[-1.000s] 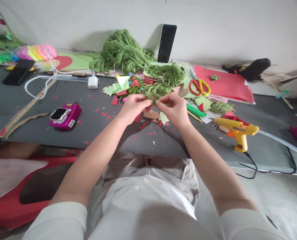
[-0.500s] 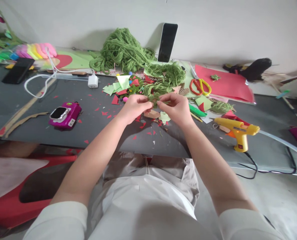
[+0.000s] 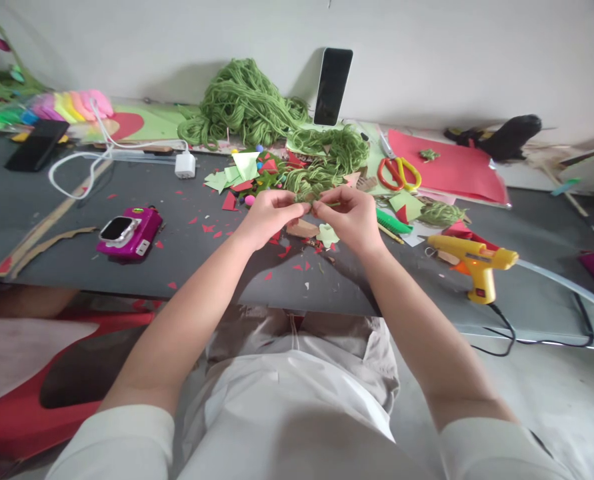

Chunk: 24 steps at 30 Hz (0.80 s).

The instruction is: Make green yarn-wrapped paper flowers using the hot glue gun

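Observation:
Over the middle of the desk, my left hand (image 3: pixel 273 215) and my right hand (image 3: pixel 349 215) meet fingertip to fingertip. Both are closed in a pinch on a small bit of green yarn (image 3: pixel 304 197), mostly hidden by the fingers; its exact shape is unclear. Just behind them lies a loose heap of green yarn (image 3: pixel 314 177). Below the fingertips are a brown cardboard piece (image 3: pixel 303 229) and a pale green paper cutout (image 3: pixel 327 235). A green-handled tool (image 3: pixel 393 221) lies close to my right hand.
At right lie scissors (image 3: pixel 399 175), red paper (image 3: pixel 449 167) and a yellow glue gun (image 3: pixel 474 259) with its cord. A phone (image 3: pixel 333 87) leans on the wall beside a big yarn pile (image 3: pixel 249 100). Leftward are a purple device (image 3: pixel 129 232), white charger (image 3: pixel 185 165) and another person's leg (image 3: pixel 27 298).
My hands stay almost in place, with fingertips drawn slightly closer together. The whole view has shifted very slightly; the things on the desk have not moved.

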Available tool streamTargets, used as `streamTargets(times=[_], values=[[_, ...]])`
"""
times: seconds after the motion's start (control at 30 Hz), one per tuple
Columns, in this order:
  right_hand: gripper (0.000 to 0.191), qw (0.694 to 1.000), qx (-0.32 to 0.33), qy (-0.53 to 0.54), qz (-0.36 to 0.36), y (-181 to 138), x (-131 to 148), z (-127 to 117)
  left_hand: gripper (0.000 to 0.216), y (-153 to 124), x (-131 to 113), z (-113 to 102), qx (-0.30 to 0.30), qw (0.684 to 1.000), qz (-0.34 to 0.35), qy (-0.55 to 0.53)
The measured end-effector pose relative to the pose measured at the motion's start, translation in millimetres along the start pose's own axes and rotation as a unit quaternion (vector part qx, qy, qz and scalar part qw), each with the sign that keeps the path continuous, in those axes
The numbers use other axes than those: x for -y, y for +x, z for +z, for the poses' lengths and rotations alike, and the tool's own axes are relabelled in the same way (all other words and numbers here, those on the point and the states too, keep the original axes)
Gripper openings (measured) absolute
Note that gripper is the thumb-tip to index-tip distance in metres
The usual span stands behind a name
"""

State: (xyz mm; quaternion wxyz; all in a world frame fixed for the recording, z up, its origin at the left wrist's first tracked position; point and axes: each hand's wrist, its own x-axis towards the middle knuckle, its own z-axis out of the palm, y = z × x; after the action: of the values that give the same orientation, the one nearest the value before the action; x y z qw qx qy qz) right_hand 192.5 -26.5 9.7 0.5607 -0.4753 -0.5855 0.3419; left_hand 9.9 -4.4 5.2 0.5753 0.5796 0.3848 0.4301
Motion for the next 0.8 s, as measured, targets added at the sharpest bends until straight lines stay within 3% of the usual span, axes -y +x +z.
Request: streamTargets(times=[0.23, 0.57, 0.7, 0.8], values=[[0.013, 1.000, 0.025, -0.008, 0.006, -1, 2, 0, 0.031, 0, -2, -2, -0.014, 0.999, 0.027, 0.041], [0.014, 0.998, 0.038, -0.043, -0.021, -2, 4, -7, 0.024, 0, -5, -5, -0.004, 0.998, 0.021, 0.064], [0.015, 0.998, 0.039, -0.044, -0.036, 0, 2, -8, 0.015, 1, -3, -4, -0.019, 0.999, -0.015, 0.031], [0.017, 0.997, 0.041, -0.043, -0.041, 1, 0, -10, 0.014, 0, -5, -3, 0.006, 0.999, -0.047, -0.014]])
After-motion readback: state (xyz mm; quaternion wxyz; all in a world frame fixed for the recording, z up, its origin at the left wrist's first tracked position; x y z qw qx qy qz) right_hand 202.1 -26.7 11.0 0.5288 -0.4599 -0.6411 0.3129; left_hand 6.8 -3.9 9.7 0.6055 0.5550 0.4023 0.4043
